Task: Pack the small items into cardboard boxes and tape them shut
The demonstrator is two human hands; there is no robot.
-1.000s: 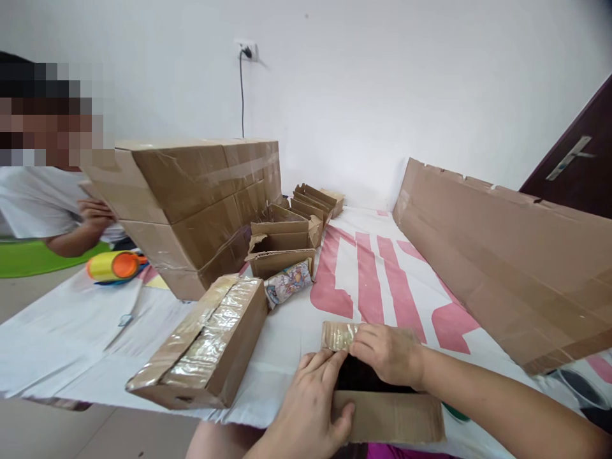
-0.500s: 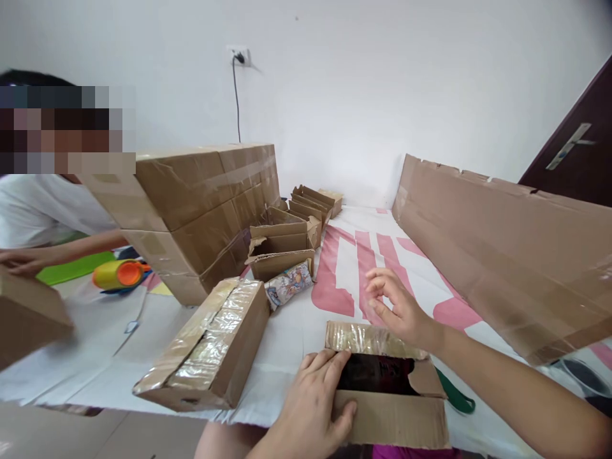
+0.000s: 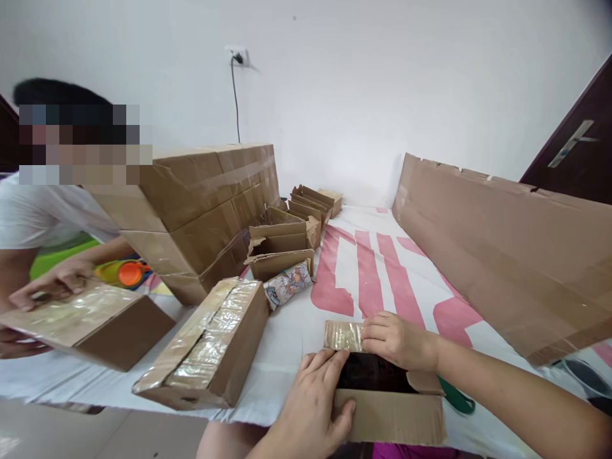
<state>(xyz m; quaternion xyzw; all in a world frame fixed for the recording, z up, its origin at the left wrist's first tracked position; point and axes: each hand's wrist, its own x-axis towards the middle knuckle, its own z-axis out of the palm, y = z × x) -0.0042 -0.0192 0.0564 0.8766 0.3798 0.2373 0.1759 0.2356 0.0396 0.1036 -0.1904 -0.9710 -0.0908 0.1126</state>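
With the left hand (image 3: pixel 313 408) flat on the open carton (image 3: pixel 389 414) and the right hand (image 3: pixel 394 339) pressing its taped flap (image 3: pixel 343 335), excess force may tear the flap.

My left hand (image 3: pixel 313 398) lies low in the middle of the view, palm down, fingers held together and stretched forward, thumb spread off to the right and pressed flat. Only its wrist shows at the bottom edge. My right hand (image 3: pixel 394 338) sits just beyond and to the right of it, knuckles up, fingers curled and pointing left, fingertips pressing down. My bare right forearm runs from that wrist to the lower right corner.
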